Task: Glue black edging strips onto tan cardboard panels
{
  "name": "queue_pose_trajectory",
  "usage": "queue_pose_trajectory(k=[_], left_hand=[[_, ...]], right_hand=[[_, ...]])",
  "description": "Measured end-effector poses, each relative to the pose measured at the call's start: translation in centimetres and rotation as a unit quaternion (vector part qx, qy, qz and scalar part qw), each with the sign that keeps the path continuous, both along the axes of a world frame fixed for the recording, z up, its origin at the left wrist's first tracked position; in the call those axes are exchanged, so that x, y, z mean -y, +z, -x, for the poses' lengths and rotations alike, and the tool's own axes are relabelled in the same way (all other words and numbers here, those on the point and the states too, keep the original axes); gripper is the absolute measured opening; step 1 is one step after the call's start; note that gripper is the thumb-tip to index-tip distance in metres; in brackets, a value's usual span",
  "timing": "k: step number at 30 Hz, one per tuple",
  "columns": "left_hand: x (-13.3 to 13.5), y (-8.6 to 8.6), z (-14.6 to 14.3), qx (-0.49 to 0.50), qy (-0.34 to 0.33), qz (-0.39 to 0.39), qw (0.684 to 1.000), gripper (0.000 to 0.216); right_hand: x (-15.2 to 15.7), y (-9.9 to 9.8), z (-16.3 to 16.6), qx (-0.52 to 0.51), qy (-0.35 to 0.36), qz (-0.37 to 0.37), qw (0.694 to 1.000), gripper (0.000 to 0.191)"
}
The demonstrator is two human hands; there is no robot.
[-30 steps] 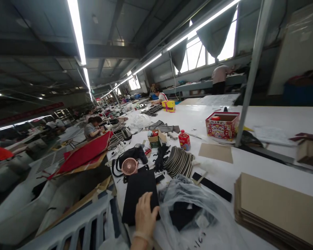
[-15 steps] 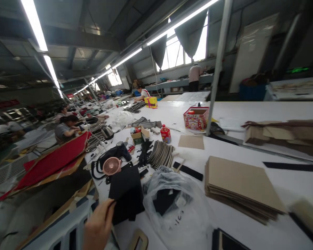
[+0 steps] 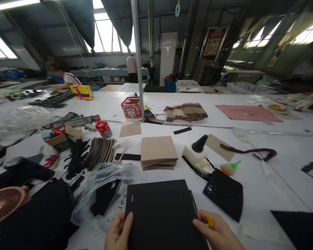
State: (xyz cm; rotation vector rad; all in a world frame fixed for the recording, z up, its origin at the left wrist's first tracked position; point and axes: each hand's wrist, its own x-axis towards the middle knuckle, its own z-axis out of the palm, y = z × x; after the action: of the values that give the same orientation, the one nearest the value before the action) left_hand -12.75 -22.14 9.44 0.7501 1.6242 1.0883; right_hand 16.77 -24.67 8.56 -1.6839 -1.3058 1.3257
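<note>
A flat black panel (image 3: 161,211) lies on the white table (image 3: 198,128) right in front of me. My left hand (image 3: 118,232) grips its left edge, thumb on top. My right hand (image 3: 217,233) rests at the panel's right edge and has a small yellow object (image 3: 210,222) between its fingers. To the left of the panel lies a crumpled clear plastic bag (image 3: 104,189) with black pieces inside. A stack of brown cardboard sheets (image 3: 158,152) sits just beyond the panel.
A white glue bottle with a black cap (image 3: 197,157) and a glue-smeared black sheet (image 3: 224,192) lie to the right. A pink fan (image 3: 2,204), fanned dark pieces (image 3: 100,151), a red bottle (image 3: 103,127), a patterned box (image 3: 131,107) and a metal pole (image 3: 137,59) stand left and ahead. People work at the far benches.
My view has swung from the left side of the table to straight ahead. My left hand carried a black panel over in front of me, and my right hand has come into view at its right edge.
</note>
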Motion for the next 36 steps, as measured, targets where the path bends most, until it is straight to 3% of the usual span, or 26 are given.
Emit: queue_pose_trajectory(k=[3, 6, 9, 17, 24, 27, 29, 32, 36], left_hand=[[-0.2, -3.5, -3.4, 0.027, -0.096, 0.052, 0.994, 0.059], [-0.1, -6.5, -3.8, -0.056, -0.163, 0.076, 0.982, 0.061], [-0.4, -8.6, -3.4, -0.147, -0.184, 0.075, 0.969, 0.063], [-1.7, -11.2, -3.8, -0.238, -0.181, 0.063, 0.952, 0.058], [-1.9, -11.4, -3.5, -0.267, -0.173, 0.049, 0.947, 0.048], [-1.7, -11.1, -3.7, -0.298, -0.143, -0.035, 0.943, 0.047], [-1.4, -10.9, -4.0, -0.341, -0.144, -0.145, 0.918, 0.042], [-0.8, -10.9, -5.1, -0.414, -0.216, -0.297, 0.833, 0.028], [0.1, -11.5, -7.0, -0.496, -0.320, -0.375, 0.715, 0.022]], right_hand=[[1.1, -4.2, -1.8, 0.051, -0.039, 0.034, 0.997, 0.038], [1.8, -7.6, -3.3, 0.085, -0.046, 0.060, 0.993, 0.036], [1.8, -9.4, -3.6, 0.108, -0.043, 0.078, 0.990, 0.033], [0.6, -10.1, -3.4, 0.176, -0.041, 0.103, 0.978, 0.027], [0.2, -10.1, -3.2, 0.228, -0.034, 0.108, 0.967, 0.026], [0.1, -9.3, -3.2, 0.262, -0.018, 0.096, 0.960, 0.026], [0.2, -8.6, -3.4, 0.298, -0.004, 0.074, 0.952, 0.025], [0.2, -7.0, -4.2, 0.341, -0.010, 0.014, 0.940, 0.030], [-0.5, -3.2, -6.0, 0.380, -0.015, -0.061, 0.923, 0.042]])
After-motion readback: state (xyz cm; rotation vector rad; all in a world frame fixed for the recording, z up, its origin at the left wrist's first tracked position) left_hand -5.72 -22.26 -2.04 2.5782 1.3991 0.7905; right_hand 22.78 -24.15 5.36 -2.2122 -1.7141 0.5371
